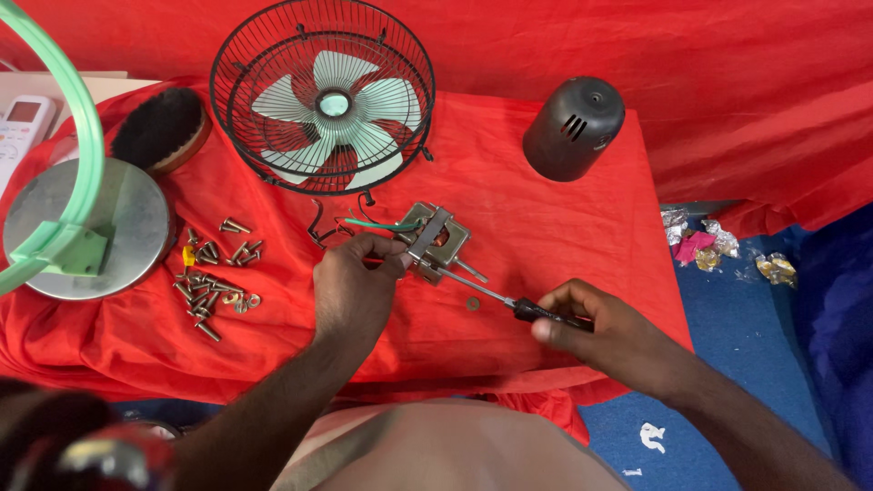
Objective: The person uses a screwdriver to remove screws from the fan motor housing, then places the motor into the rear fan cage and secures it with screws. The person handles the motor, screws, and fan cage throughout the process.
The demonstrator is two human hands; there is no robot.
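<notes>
A person seated at a low table draped in red cloth (546, 227) works on a small fan motor (435, 241), seen from above. The left hand (353, 289) pinches the near edge of the motor, thumb and fingers closed on its metal frame, holding it on the cloth just in front of the fan cage. The right hand (605, 332) is clenched around the black handle of a screwdriver (509, 303), whose thin shaft runs up and left until its tip meets the motor's frame. Green and dark wires (368, 223) trail from the motor toward the cage.

The black wire fan cage (323, 95), with pale green blades inside, stands tilted at the back of the table. To its right sits a dark grey motor cover (573, 127) with vent slots, well apart from the motor. A heap of loose screws (214, 277) (with a few washers among them) lies to the left of the left hand, beside a round metal base (136, 218) carrying a pale green stand (64, 182). A brush (162, 127) with dark bristles lies behind the base, and a white remote control (23, 132) shows at the left edge. A single small washer (472, 304) rests on the cloth just under the screwdriver's shaft. Crumpled foil wrappers (700, 241) lie on the blue floor to the right.
</notes>
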